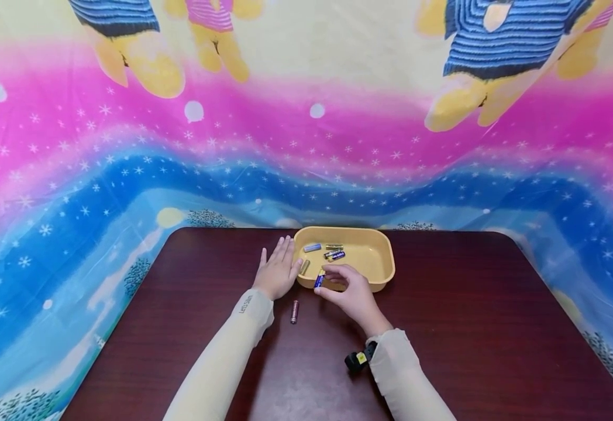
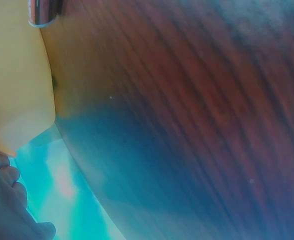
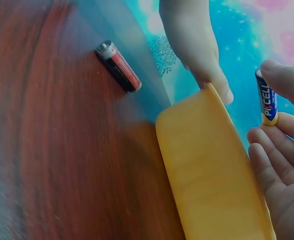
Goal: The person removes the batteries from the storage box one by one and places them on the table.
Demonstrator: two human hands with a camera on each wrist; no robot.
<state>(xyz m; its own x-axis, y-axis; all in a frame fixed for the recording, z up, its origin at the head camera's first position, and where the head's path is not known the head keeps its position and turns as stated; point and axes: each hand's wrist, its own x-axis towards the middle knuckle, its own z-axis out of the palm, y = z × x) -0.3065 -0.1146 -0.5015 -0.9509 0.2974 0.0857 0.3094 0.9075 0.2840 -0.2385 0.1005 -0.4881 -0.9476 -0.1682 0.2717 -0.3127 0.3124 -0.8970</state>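
My right hand (image 1: 353, 293) pinches a blue and yellow battery (image 3: 267, 97) end to end between thumb and fingers, over the near rim of a yellow plastic tub (image 1: 380, 286). With straight fingers, my left hand (image 1: 277, 270) rests against the tub's left side. Inside the tub lie several batteries: a light blue battery (image 1: 312, 248), a gold one (image 1: 305, 266) by the left wall, and a dark blue one (image 1: 336, 256) among others. A red and black battery (image 3: 119, 66) lies on the table in front of the tub.
The dark reddish wooden table (image 1: 469, 327) carries the tub near its back edge. Behind it hangs a patterned pink and blue cloth (image 1: 306, 146). A black wrist camera (image 1: 358, 360) is strapped at my right wrist.
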